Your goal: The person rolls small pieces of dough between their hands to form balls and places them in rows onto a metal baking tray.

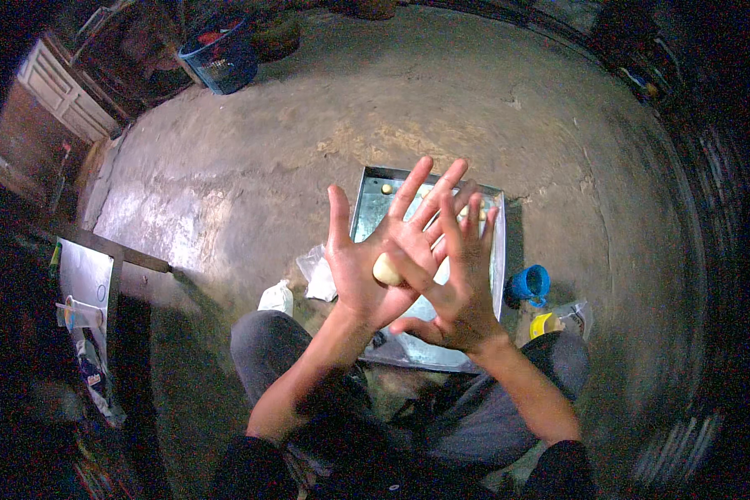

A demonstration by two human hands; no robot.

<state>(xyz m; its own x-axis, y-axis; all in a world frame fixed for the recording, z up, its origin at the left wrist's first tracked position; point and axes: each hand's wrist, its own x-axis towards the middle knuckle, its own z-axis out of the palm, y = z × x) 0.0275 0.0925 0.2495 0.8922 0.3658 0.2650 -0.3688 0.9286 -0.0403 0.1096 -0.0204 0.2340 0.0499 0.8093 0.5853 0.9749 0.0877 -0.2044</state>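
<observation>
A pale, smooth ball (386, 269), which looks like dough, rests on the upturned palm of my left hand (362, 271). That hand carries it with its fingers stretched out and spread. Just to the right, my right hand (462, 296) overlaps the left one, its fingers apart and one of them close beside the ball. Whether that finger touches the ball I cannot tell. Beneath both hands a rectangular metal tray (367, 223) lies on the floor in front of my crossed legs. One small pale ball (387, 189) sits in its far left corner; several more lie at the far right, partly hidden by fingers.
Right of the tray are a blue mug (533, 285), a yellow container (545, 325) and a clear plastic bag (578, 317). White bags (277, 297) lie to its left. A low table (89, 265) with a plastic cup (85, 314) stands far left. Farther back is a blue bucket (227, 68).
</observation>
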